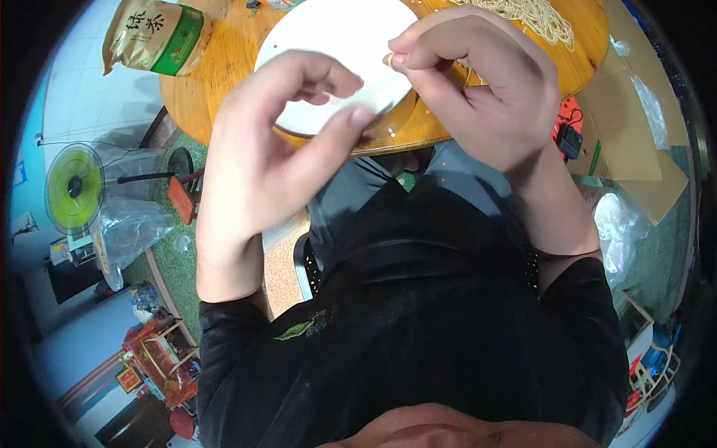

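My left hand [272, 138] is raised over the near left part of a round white board or plate [328, 30]. Its thumb and curled fingers stand apart, with nothing seen between them. To the right, my right hand [493, 82] is closed in a pinch above the board's right edge. A small beige piece [388, 61] pokes out at its fingertips; its kind is too small to make out. Behind that hand lies a loose heap of thin beige strands [534, 19], like cord or noodles. A few more strands show beneath the right hand, partly hidden by it.
The round wooden table [216, 97] carries a gold and green bag [157, 36] at the far left. A green fan [75, 187] stands left on the floor. Flattened cardboard [635, 127], clear plastic [616, 231] and a black plug-like device [570, 140] are on the right.
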Tool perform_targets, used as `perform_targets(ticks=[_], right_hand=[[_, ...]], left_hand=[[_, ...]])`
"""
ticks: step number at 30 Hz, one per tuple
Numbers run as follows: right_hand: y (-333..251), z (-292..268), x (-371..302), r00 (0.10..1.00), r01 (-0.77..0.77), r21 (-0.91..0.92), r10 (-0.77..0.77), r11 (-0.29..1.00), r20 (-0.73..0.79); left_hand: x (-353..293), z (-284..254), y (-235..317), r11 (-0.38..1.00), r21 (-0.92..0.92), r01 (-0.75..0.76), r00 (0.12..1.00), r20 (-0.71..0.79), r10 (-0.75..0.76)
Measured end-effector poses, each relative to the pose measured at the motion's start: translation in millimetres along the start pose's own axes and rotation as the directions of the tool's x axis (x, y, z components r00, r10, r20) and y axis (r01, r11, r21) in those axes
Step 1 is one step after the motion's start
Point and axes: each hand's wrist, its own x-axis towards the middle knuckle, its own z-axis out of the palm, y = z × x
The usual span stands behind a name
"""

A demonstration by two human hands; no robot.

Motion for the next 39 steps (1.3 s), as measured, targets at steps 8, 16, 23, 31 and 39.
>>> perform_targets(ticks=[8,16,23,31,39], right_hand=[[8,2,-14,0.996,-0.088,-0.049,0.087,0.995,-0.029],[8,-3,-27,0.993,-0.081,-0.023,0.079,0.996,-0.084],[8,6,-52,0.995,0.048,-0.107,-0.056,0.993,-0.079],[3,7,-49,0.998,-0.07,0.127,0.068,0.989,0.016],[-30,23,-53,0.827,-0.48,0.584,0.559,0.654,0.054]], left_hand=[[40,22,7,0.96,-0.216,0.176,0.98,0.134,-0.15],[38,27,1,0.939,-0.269,0.214,0.975,0.108,-0.192],[38,27,-5,0.904,-0.374,0.209,0.977,0.113,-0.18],[40,27,-3,0.939,-0.268,0.214,0.977,0.077,-0.2],[36,24,16,0.964,0.046,0.261,0.963,-0.08,-0.257]])
